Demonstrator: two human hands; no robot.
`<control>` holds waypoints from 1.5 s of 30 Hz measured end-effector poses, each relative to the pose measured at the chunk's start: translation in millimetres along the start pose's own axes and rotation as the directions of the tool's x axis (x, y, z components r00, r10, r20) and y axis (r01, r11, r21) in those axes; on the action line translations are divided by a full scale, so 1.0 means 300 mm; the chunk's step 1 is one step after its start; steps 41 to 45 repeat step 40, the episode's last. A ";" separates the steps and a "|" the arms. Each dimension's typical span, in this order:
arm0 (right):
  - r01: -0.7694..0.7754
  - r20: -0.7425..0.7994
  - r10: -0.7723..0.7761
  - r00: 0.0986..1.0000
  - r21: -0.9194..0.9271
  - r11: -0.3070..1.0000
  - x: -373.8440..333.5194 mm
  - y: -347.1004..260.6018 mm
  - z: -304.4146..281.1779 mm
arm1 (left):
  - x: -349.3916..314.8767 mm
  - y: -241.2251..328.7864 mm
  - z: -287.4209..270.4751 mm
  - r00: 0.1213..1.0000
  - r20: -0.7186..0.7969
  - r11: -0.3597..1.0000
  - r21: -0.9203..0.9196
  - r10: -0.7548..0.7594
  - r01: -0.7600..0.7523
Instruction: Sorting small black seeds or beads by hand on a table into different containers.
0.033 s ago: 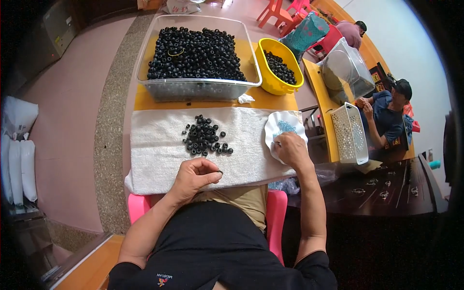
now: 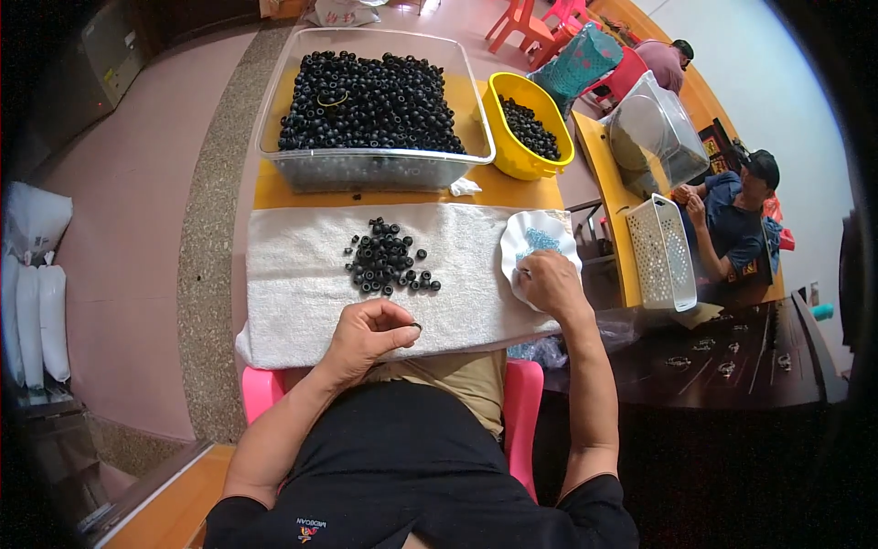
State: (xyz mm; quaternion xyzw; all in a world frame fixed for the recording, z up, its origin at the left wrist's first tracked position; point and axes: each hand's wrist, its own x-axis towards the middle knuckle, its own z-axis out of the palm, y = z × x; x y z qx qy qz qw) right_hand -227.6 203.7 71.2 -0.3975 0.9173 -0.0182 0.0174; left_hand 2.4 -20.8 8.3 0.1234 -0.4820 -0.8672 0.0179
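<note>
My left hand (image 2: 370, 340) is over the near edge of a white towel (image 2: 297, 311), thumb and fingertips pinching a small black ring-like part (image 2: 417, 326). Just beyond it lies a loose pile of small black ring-shaped parts (image 2: 384, 256). At the right of the towel, my right hand (image 2: 551, 282) reaches into a white wavy-rimmed dish (image 2: 518, 229). Small clear bluish pieces (image 2: 543, 240) lie in that dish, beside the fingertips. Those fingers are bent together and pointing down; whatever is between them is hidden.
A large clear bin (image 2: 375, 163) full of black parts stands beyond the towel, with a yellow tub (image 2: 521, 165) of similar parts beside it. To the right are a white perforated basket (image 2: 668, 256) and a seated person (image 2: 736, 224) at another table. A crumpled white tissue (image 2: 465, 187) lies near the bin.
</note>
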 end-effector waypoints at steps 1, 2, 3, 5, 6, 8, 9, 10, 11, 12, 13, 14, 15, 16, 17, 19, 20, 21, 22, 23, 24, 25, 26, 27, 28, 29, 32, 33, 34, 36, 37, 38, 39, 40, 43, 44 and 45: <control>0.019 0.013 -0.019 1.000 -0.013 1.000 0.003 -0.002 -0.004 | -0.001 0.003 0.002 1.000 0.001 1.000 0.000 0.001 -0.001; 0.019 0.012 -0.019 1.000 -0.013 1.000 0.007 0.006 -0.001 | -0.003 0.006 0.005 1.000 -0.001 1.000 -0.001 -0.017 0.017; 0.064 0.019 -0.064 0.998 0.006 0.998 0.010 0.019 0.009 | -0.005 0.009 0.008 0.999 -0.002 0.999 -0.001 -0.034 0.034; 0.110 0.026 -0.110 0.994 0.024 0.994 0.020 0.029 0.022 | -0.005 0.010 0.009 1.000 -0.002 1.000 0.002 -0.029 0.029; 0.128 0.024 -0.128 0.991 0.014 0.992 0.025 0.031 0.027 | -0.006 0.010 0.009 1.000 -0.001 1.000 0.006 -0.026 0.026; 0.149 0.020 -0.149 0.989 0.004 0.989 0.028 0.032 0.025 | -0.002 0.000 0.005 1.000 0.004 1.000 0.008 -0.010 0.010; 0.151 0.036 -0.152 0.988 0.023 0.988 0.028 0.034 0.020 | -0.001 -0.003 0.003 1.000 0.010 1.000 0.010 0.004 -0.004; 0.155 0.052 -0.157 0.986 0.043 0.987 0.029 0.036 0.017 | -0.002 -0.002 0.004 1.000 0.008 1.000 0.010 0.005 -0.005; 0.157 0.052 -0.159 0.986 0.043 0.987 0.028 0.037 0.017 | -0.003 0.002 0.007 1.000 0.004 1.000 0.010 0.001 -0.001; 0.153 0.009 -0.154 0.988 0.089 0.984 0.024 0.038 0.019 | -0.002 0.003 0.008 1.000 0.000 1.000 0.009 -0.003 0.003; 0.151 -0.033 -0.148 0.988 0.135 0.979 0.019 0.038 0.020 | -0.002 0.002 0.006 1.000 -0.002 1.000 0.008 -0.002 0.002; 0.152 -0.032 -0.149 0.988 0.135 0.979 0.013 0.041 0.020 | -0.001 -0.002 0.004 1.000 -0.003 1.000 0.004 -0.008 0.008; 0.151 -0.097 -0.136 0.986 0.167 0.974 0.005 0.047 0.020 | 0.000 -0.004 0.003 1.000 -0.003 1.000 -0.001 -0.013 0.013; 0.151 -0.162 -0.119 0.980 0.199 0.968 0.000 0.052 0.021 | 0.000 -0.003 0.004 1.000 -0.004 1.000 -0.001 -0.014 0.014; 0.152 -0.161 -0.120 0.980 0.200 0.968 -0.001 0.057 0.021 | -0.001 -0.001 0.005 1.000 -0.005 1.000 0.001 -0.011 0.011; 0.118 -0.123 -0.090 0.988 0.239 0.964 -0.004 0.066 0.018 | -0.002 0.001 0.007 1.000 -0.004 1.000 0.003 -0.010 0.010; 0.116 -0.123 -0.089 0.988 0.238 0.964 -0.007 0.071 0.018 | -0.001 0.002 0.008 1.000 -0.006 1.000 0.003 -0.016 0.016; 0.075 -0.090 -0.053 0.995 0.262 0.962 -0.010 0.077 0.020 | -0.002 0.003 0.009 1.000 -0.007 1.000 0.002 -0.022 0.022; 0.032 -0.057 -0.017 0.998 0.285 0.958 -0.013 0.082 0.023 | -0.002 0.005 0.011 1.000 -0.006 1.000 0.003 -0.022 0.022; 0.032 -0.058 -0.016 0.998 0.285 0.958 -0.014 0.088 0.028 | -0.002 0.006 0.012 1.000 -0.006 1.000 -0.001 -0.026 0.026; 0.066 -0.107 -0.033 0.994 0.323 0.944 -0.016 0.093 0.034 | -0.002 0.007 0.014 1.000 -0.005 1.000 -0.005 -0.031 0.031; 0.104 -0.155 -0.050 0.987 0.360 0.927 -0.014 0.089 0.034 | -0.002 0.002 0.012 1.000 -0.007 1.000 -0.004 -0.030 0.030; 0.105 -0.155 -0.052 0.987 0.361 0.927 -0.015 0.084 0.032 | -0.001 -0.005 0.009 1.000 -0.007 1.000 -0.003 -0.017 0.017; 0.100 -0.160 -0.042 0.986 0.375 0.922 -0.017 0.078 0.027 | -0.001 -0.008 0.007 1.000 -0.007 1.000 -0.001 -0.005 0.005; 0.092 -0.165 -0.030 0.986 0.388 0.917 -0.020 0.073 0.021 | -0.002 -0.006 0.009 1.000 -0.005 1.000 0.000 -0.005 0.005; 0.091 -0.165 -0.028 0.986 0.387 0.917 -0.022 0.079 0.025 | -0.003 -0.002 0.011 1.000 -0.004 1.000 0.005 -0.008 0.008; 0.107 -0.191 -0.033 0.981 0.394 0.913 -0.022 0.078 0.029 | -0.003 -0.002 0.012 1.000 -0.005 1.000 0.018 -0.007 0.007; 0.071 -0.197 0.012 0.980 0.407 0.911 -0.024 0.069 0.025 | -0.003 -0.004 0.011 1.000 -0.006 1.000 0.024 -0.003 0.004; 0.033 -0.203 0.059 0.977 0.420 0.907 -0.027 0.062 0.020 | -0.003 -0.003 0.012 1.000 -0.005 1.000 0.025 -0.004 0.004; 0.062 -0.234 0.035 0.972 0.395 0.917 -0.028 0.072 0.032 | -0.003 -0.002 0.014 1.000 -0.006 0.999 0.046 0.012 -0.012; 0.093 -0.264 0.009 0.964 0.370 0.924 -0.027 0.078 0.039 | -0.003 -0.001 0.015 1.000 -0.006 0.999 0.047 0.012 -0.012; 0.093 -0.265 0.009 0.964 0.371 0.924 -0.026 0.085 0.044 | -0.004 0.000 0.015 1.000 -0.009 0.999 0.044 0.005 -0.005; 0.089 -0.237 -0.001 0.971 0.360 0.929 -0.026 0.092 0.048 | -0.004 0.000 0.014 1.000 -0.011 0.999 0.041 -0.002 0.003; 0.085 -0.210 -0.011 0.978 0.348 0.934 -0.025 0.099 0.052 | -0.003 0.000 0.014 1.000 -0.010 0.999 0.042 -0.002 0.003; 0.085 -0.210 -0.011 0.978 0.348 0.934 -0.025 0.099 0.052 | -0.003 0.000 0.014 1.000 -0.010 0.999 0.042 -0.002 0.003; 0.085 -0.210 -0.011 0.978 0.348 0.934 -0.025 0.099 0.052 | -0.003 0.000 0.014 1.000 -0.010 0.999 0.042 -0.002 0.003; 0.085 -0.210 -0.011 0.978 0.348 0.934 -0.025 0.099 0.052 | -0.003 0.000 0.014 1.000 -0.010 0.999 0.042 -0.002 0.003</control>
